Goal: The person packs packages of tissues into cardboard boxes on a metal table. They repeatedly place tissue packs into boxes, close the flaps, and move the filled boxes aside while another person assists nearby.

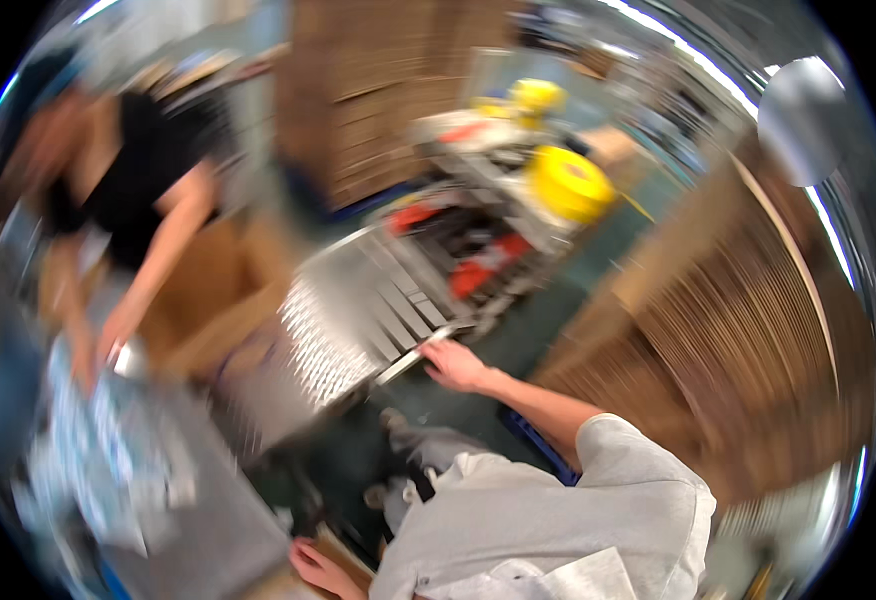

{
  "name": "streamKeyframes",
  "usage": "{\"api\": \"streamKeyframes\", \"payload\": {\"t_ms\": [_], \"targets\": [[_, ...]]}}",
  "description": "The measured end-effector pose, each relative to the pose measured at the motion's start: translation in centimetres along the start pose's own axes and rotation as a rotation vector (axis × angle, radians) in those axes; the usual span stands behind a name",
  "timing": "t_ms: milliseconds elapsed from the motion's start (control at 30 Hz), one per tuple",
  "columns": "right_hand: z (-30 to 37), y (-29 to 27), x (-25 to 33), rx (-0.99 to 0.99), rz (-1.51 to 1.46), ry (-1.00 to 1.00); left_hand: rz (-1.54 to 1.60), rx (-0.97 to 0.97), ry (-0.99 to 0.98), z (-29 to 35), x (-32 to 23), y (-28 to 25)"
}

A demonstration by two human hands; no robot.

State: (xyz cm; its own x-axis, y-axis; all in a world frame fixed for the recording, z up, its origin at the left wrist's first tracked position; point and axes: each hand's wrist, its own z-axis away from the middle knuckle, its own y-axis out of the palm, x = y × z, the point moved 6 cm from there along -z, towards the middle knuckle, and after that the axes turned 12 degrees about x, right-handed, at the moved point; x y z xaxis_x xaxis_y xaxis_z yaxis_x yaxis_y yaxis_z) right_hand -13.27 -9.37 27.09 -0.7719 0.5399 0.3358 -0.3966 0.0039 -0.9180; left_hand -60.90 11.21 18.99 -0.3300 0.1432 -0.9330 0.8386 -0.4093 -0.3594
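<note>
My right hand (453, 366) reaches out to the metal side rail (408, 360) of a carton-sealing machine, its fingers curled at the rail's edge. The machine has a shiny metal bed (343, 300), red parts and a yellow roll of tape (570, 184). Low in the picture, my left hand (320, 568) is beside the corner of a grey table (183, 545). Motion blur smears its fingers, and I cannot make out anything in it.
At the left a co-worker in a black top (148, 170) bends over light-blue plastic packages (98, 450) on the table. An open cardboard box (213, 290) stands beyond. Stacks of flat cardboard rise at the back (378, 100) and on the right (728, 350).
</note>
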Motion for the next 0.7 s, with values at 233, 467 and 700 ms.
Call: {"api": "streamKeyframes", "payload": {"t_ms": [233,467,700], "targets": [[33.8,-41.8,1.8,-1.136,1.003,0.631,-0.086,0.967,0.499,-5.2,-16.0,20.3],[46.8,-47.4,-7.7,-0.836,1.012,1.239,-0.019,1.136,0.529,-4.4,-22.5,29.7],[42.5,-51.5,-14.7,-0.726,1.093,1.166,-0.091,1.317,0.734,1.6,-25.4,35.1]]}}
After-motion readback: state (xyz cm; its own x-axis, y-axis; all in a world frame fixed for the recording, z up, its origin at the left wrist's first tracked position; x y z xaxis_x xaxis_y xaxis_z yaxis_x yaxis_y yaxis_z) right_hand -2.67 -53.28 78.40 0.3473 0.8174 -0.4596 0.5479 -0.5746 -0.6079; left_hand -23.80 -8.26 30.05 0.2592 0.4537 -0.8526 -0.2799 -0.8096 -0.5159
